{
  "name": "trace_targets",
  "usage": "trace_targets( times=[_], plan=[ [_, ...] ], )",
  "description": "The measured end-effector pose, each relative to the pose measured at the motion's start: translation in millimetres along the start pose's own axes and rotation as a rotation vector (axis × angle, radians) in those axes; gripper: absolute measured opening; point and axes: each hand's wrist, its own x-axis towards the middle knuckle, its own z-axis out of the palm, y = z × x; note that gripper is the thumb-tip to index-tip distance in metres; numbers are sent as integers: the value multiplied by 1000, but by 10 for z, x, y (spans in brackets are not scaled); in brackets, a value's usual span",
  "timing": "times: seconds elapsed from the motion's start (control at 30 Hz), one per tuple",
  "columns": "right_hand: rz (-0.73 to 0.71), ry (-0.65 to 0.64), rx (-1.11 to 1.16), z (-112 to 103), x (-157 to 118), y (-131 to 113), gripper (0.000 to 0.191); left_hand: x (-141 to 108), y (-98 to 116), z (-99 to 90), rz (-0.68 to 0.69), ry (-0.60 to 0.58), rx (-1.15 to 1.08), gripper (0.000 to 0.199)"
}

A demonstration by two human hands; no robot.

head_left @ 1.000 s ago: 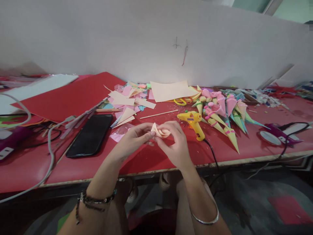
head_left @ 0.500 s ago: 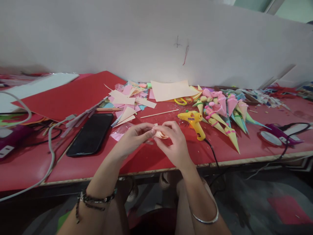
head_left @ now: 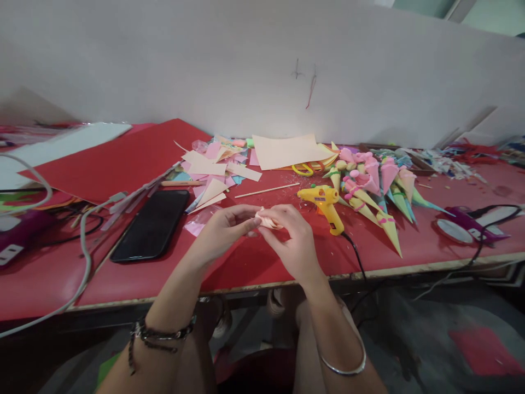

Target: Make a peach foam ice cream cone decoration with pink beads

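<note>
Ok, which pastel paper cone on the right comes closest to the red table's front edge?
The frontmost pale yellow paper cone with a pink band, right of the yellow glue gun; the other cones end farther back.

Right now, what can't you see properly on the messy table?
All in the head view:
- The folded peach piece: partly hidden by the left hand and right hand.
- The purple device at far left: cut off by the picture's left edge.
- Writing on the yellow glue gun: too small and blurred to read.
- The black phone's underside: hidden by the phone itself.
</note>
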Motion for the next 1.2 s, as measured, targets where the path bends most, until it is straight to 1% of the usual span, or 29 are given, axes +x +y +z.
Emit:
trace_targets(
  times=[0.2, 0.43, 0.63, 0.87, 1.0, 1.1, 1.13, 1.2],
  plan=[
    [-9, 21, -24, -6, 13, -7, 18, 3, 1, 8, -18, 30, 8, 33],
    [-38, 54, -9, 4, 13, -11, 17, 2, 14, 18, 7, 11, -26, 36],
    [-48, 61, 7, 11, 17, -16, 17, 6, 15, 13, 9, 28, -16, 30],
    [-47, 81, -3, 11, 4, -14, 15, -2, 4, 13, 13, 23, 12, 29],
    [-42, 98, -8, 9, 7, -20, 13, -7, 6, 17, 52, 39, 45, 29],
    [-38, 114, -9, 4, 12, -24, 12, 22, -28, -5, 135, 110, 160, 30],
    [-38, 120, -7, 2, 14, -25, 12, 38, -57, -19, 177, 139, 250, 30],
    [-44, 136, 0, -2, 17, -27, 13, 74, -143, -51, 284, 178, 509, 28]
  ],
)
